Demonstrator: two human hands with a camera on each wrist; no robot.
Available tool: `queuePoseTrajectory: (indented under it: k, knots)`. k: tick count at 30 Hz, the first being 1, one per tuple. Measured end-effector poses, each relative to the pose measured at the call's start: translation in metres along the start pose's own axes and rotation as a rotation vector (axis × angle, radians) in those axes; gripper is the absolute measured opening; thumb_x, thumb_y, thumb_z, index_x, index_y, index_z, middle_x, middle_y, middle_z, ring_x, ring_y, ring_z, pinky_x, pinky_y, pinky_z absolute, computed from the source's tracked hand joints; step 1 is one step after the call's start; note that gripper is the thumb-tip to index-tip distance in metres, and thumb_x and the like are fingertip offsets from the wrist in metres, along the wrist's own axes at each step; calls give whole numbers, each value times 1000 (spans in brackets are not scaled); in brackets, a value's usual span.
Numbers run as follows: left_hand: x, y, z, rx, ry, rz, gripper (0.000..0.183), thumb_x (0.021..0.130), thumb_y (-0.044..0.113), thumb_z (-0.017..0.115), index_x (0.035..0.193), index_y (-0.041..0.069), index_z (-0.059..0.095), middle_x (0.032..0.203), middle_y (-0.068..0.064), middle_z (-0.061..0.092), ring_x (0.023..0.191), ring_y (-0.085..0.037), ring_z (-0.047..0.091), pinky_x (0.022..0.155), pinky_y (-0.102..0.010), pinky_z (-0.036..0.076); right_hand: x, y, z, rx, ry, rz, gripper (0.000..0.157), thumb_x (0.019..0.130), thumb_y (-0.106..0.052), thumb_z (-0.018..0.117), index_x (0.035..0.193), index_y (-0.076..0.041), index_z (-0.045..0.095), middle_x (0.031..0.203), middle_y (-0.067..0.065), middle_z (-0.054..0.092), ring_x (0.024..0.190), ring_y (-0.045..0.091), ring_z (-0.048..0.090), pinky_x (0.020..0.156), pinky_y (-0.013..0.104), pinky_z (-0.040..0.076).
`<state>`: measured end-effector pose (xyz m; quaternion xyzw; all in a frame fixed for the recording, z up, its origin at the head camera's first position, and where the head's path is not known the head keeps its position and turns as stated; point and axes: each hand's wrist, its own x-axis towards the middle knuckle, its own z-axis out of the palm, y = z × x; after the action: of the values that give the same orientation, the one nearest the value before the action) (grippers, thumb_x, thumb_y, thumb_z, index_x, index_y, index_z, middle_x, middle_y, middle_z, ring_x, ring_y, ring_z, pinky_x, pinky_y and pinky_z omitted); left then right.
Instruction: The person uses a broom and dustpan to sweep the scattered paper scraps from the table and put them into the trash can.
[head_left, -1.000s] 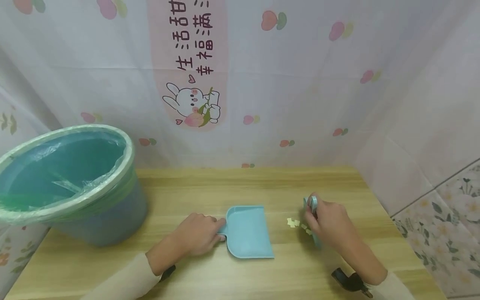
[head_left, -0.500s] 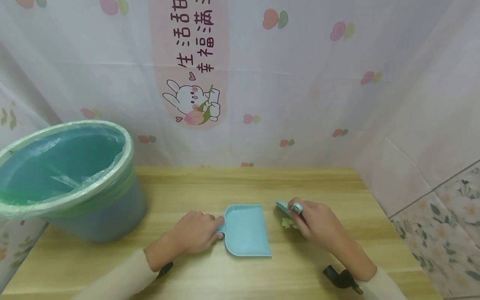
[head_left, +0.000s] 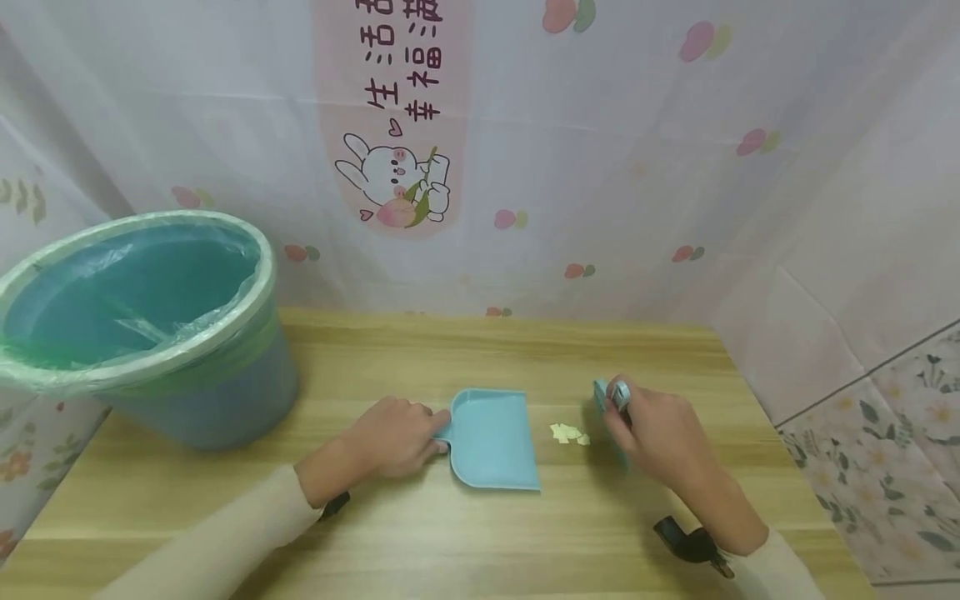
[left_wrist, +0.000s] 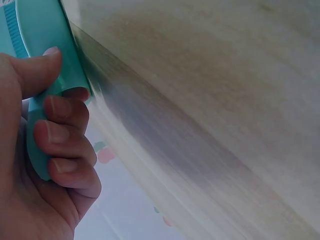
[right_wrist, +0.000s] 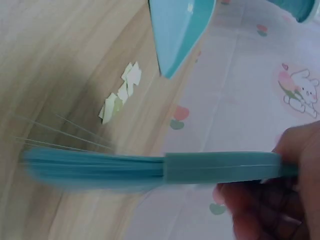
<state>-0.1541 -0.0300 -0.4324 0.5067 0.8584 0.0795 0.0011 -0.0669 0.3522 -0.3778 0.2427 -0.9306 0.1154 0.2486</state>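
A light-blue dustpan (head_left: pixel 491 440) lies flat on the table, its wide edge facing right. My left hand (head_left: pixel 397 435) grips its short handle; fingers curl round this teal handle (left_wrist: pixel 37 135) in the left wrist view. My right hand (head_left: pixel 663 429) holds a small blue hand brush (right_wrist: pixel 222 167) by its handle. Its bristles (right_wrist: pixel 95 167) hang down towards the table, and a few stray ones stick out. Between brush and dustpan sits a small cluster of pale yellow paper scraps (head_left: pixel 568 433), apart from both.
At the left stands a big blue bucket (head_left: pixel 217 400) lined with a clear bag. A printed white curtain (head_left: pixel 600 167) hangs behind the wooden table (head_left: pixel 420 542). A floral wall panel (head_left: pixel 892 467) is on the right.
The brush swung left over the scraps, then back right. The scraps now lie closer to the dustpan and more bunched together. The dustpan stayed put; the head view tilted down slightly.
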Motion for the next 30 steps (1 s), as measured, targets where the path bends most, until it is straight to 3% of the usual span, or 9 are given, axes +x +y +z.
queuePoseTrajectory:
  k: [3,8,17,30]
  knots:
    - [1,-3,-1,-1,-9,-2,25,107,31,72,99,11,60,68,4,49,56,-11,42,51,-28,35,-1,-1,1,-39,-13,46,18,100,-10,57,88,-14,43,60,-17,29,51,-4,20,46,21,20]
    - [5,-7,-5,1,-19,3,24,107,30,71,98,10,60,68,3,49,57,-12,42,52,-28,34,1,-6,8,-45,-53,90,23,99,-5,60,89,-13,41,58,-16,26,49,0,22,46,23,22]
    - [9,-11,-10,1,-26,5,24,107,30,71,99,10,61,67,4,47,56,-12,41,53,-26,32,14,-14,33,10,-26,-3,22,98,-6,62,90,-9,42,62,-13,24,54,1,20,47,22,20]
    - [7,-6,-11,-46,-82,-22,23,107,31,72,99,10,65,68,5,50,58,-10,43,54,-28,40,15,-28,44,70,-58,27,22,96,0,65,88,-9,47,62,-12,28,52,0,24,45,21,23]
